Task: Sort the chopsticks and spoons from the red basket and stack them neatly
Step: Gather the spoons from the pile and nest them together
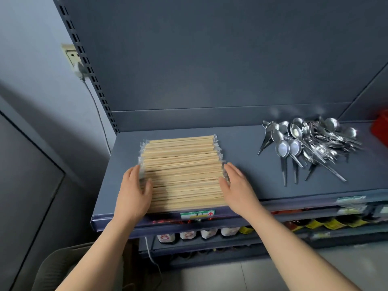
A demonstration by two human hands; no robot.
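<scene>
Chopsticks [182,173] stacked centre frame on shelf [241,164], long axis left-right. Left hand [134,192] and right hand [239,185], both flat, unclenched, press stack's opposite ends. Spoons [308,143] piled loose, right of centre, nearer right hand.

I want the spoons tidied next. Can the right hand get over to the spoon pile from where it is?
Probably yes. The right hand rests against the chopsticks, and only bare shelf lies between it and the spoon pile.
</scene>
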